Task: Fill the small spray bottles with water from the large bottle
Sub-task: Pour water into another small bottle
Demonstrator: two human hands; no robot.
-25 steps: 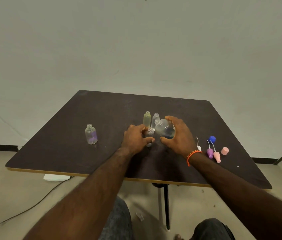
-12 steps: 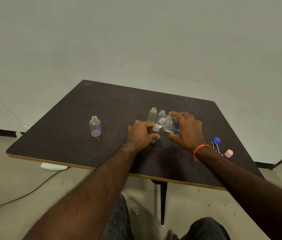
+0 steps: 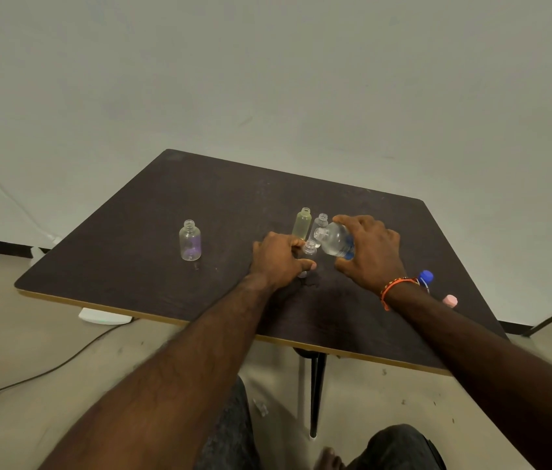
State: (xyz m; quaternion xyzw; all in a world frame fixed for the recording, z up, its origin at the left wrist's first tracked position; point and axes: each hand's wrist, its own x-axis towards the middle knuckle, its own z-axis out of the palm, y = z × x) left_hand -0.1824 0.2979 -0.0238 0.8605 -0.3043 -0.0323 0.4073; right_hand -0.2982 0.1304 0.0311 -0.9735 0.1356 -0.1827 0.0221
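Note:
My right hand grips the large clear water bottle, tilted with its open mouth pointing left over a small clear spray bottle. My left hand holds that small bottle upright on the dark table; its fingers hide most of the body. Two more open small bottles stand just behind: a yellowish one and a clear one. A purple-tinted small bottle stands alone to the left.
A blue cap and a pink cap lie on the table right of my right wrist, partly hidden by it. A white wall rises close behind the table. A cable runs across the floor at the left.
The view has shifted, so the table sits differently in frame. The spray heads by the caps are now hidden behind my right arm. Both hands keep their hold, the large bottle still tilted.

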